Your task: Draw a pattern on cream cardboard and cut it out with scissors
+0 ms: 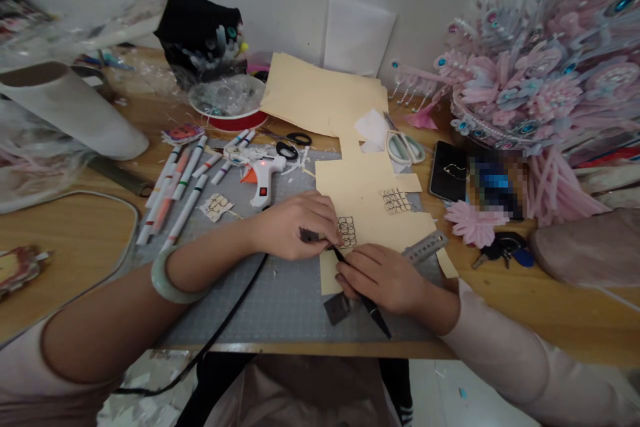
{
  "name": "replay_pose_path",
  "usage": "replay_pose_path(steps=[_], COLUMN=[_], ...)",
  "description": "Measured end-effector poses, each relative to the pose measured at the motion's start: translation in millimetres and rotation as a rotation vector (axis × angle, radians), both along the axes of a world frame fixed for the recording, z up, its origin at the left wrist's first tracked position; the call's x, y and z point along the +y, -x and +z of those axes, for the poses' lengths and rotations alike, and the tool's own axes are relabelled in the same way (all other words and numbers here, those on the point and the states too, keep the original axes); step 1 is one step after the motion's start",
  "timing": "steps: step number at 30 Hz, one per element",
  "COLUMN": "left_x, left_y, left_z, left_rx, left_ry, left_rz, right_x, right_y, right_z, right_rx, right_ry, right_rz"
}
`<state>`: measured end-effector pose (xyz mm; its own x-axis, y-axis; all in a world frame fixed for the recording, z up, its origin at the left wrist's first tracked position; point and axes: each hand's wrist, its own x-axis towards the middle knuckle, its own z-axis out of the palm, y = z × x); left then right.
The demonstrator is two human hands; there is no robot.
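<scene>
Cream card lies on the grey cutting mat, with a small grid of black loops on it and a second drawn grid to the right. My left hand is closed around a small dark flat piece, its fingertips at the left edge of the first grid. My right hand grips a black pen, whose tip meets the card beside my left fingertips. Partly under my right hand, a metal ruler runs diagonally across the card.
A white glue gun, markers and black-handled scissors lie left of the card. Right of it are white-handled scissors, a phone, keys and a pink beaded headdress. A black cable crosses the mat.
</scene>
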<state>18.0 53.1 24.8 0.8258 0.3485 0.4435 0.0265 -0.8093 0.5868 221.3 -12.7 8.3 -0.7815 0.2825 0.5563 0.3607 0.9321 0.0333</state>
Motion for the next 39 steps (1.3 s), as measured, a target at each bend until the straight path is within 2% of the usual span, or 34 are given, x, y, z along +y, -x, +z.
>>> replay_pose_path(steps=[7,14,21,27,39], left_x=[0,0,-2,-7,-8], left_y=[0,0,-1,-6,-10], left_z=[0.4,-0.5,-0.9,-3.9,-6.7], left_rx=[-0.009,-0.009,-0.037,-0.106,-0.114], left_ry=[-0.011,-0.012,-0.015,-0.050,-0.092], left_rz=[0.003,-0.010,0.017,0.103,0.115], right_x=[3,1,2,2,3], right_y=[-3,-1,-3,-5,-4], right_z=[-4.4,-3.0,-3.7,-2.4,0.4], right_rx=[0.058,0.069,0.194,0.199,0.148], right_ry=[0.126,0.123,0.086,0.097,0.047], right_rz=[-0.018,0.008,0.097,0.085,0.063])
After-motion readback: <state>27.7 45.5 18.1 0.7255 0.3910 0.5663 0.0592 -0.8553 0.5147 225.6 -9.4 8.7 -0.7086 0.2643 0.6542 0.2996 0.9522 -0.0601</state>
